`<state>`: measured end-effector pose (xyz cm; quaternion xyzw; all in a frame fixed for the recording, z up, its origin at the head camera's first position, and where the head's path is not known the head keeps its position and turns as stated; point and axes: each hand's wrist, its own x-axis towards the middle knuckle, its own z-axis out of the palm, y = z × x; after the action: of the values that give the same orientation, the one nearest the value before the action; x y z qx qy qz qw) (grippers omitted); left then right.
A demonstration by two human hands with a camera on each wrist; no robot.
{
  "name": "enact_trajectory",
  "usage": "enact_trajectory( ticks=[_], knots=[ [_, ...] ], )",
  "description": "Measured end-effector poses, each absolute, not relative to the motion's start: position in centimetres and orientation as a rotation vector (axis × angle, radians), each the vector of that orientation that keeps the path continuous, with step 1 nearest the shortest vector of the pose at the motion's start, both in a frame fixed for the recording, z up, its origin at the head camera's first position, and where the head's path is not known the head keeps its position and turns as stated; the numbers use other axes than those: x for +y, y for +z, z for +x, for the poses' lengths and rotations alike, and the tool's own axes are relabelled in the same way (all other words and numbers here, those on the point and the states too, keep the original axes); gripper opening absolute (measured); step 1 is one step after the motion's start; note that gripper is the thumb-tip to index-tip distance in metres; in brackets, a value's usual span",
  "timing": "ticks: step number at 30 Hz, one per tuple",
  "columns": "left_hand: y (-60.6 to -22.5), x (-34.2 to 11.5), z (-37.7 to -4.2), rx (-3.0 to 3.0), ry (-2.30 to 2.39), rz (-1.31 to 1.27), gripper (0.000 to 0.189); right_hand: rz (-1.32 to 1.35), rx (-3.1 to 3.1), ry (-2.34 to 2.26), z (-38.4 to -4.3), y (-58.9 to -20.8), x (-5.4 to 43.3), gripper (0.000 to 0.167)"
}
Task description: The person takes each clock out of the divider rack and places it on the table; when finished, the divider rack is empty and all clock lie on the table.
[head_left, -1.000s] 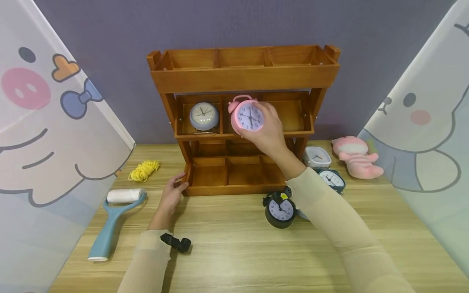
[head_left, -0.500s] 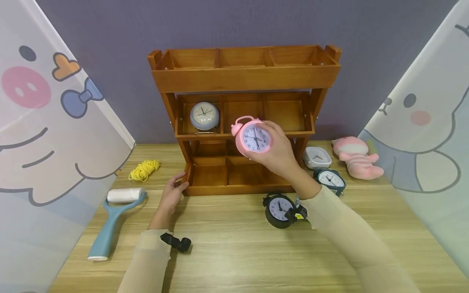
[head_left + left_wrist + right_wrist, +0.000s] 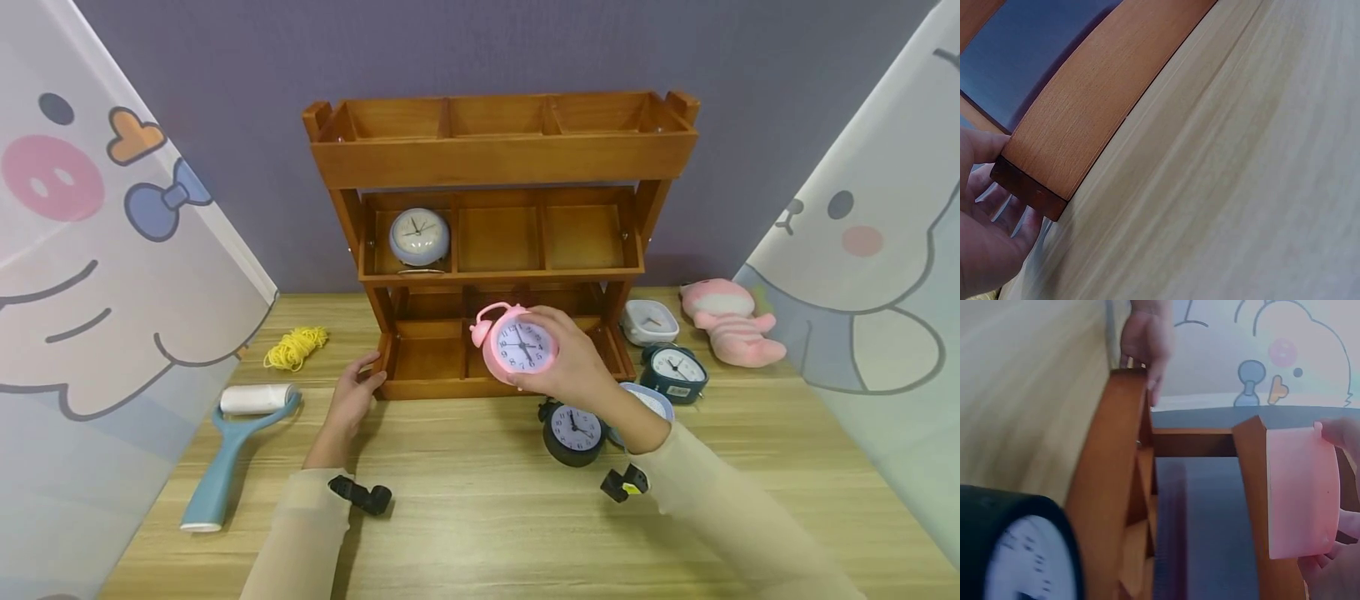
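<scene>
My right hand [image 3: 573,357] grips a pink twin-bell alarm clock [image 3: 522,343] by its right side, dial facing me. The clock is held in front of the lowest tier of a brown wooden shelf [image 3: 502,164], overlapping its middle compartment in the head view. In the right wrist view the side of the pink clock [image 3: 1304,494] shows between thumb and fingers. At the shelf's lower left front corner, my left hand [image 3: 351,404] holds the wooden edge, its thumb and fingers around the end of the front board [image 3: 1085,119]. A round bluish clock [image 3: 418,237] stands in the middle tier's left compartment.
On the table by the shelf's right side are a black alarm clock [image 3: 572,433], a partly hidden light-blue one [image 3: 654,400], a dark teal one [image 3: 675,372], a white one [image 3: 649,322] and a pink plush toy [image 3: 729,323]. Yellow cord [image 3: 296,347] and a blue-handled roller [image 3: 225,467] lie left.
My right hand has brought the pink alarm clock down from the middle tier to in front of the lowest tier. The left hand has stayed on the shelf corner.
</scene>
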<state>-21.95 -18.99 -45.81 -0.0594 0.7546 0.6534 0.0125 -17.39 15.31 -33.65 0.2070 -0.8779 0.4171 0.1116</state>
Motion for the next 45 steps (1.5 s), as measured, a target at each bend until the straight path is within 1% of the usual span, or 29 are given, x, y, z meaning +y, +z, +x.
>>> enact_trajectory(
  ticks=[13, 24, 37, 45],
  knots=[
    [-45.7, -19.1, -21.9, 2.344, 2.023, -0.198, 0.049, 0.805, -2.727, 1.174, -15.8, -38.0, 15.3, 0.076],
    [-45.5, -19.0, -21.9, 2.363, 2.014, -0.197, 0.048, 0.988, -2.855, 1.061, -16.2, -41.1, 15.1, 0.071],
    [-45.3, -18.8, -21.6, 2.350, 2.029, -0.212, 0.049, 1.005, -2.993, 1.011, -16.6, -41.9, 15.2, 0.063],
    [-45.2, -18.8, -21.7, 2.321, 2.042, -0.230, 0.050, 1.008, -3.007, 1.017, -16.9, -42.2, 15.4, 0.063]
  ],
)
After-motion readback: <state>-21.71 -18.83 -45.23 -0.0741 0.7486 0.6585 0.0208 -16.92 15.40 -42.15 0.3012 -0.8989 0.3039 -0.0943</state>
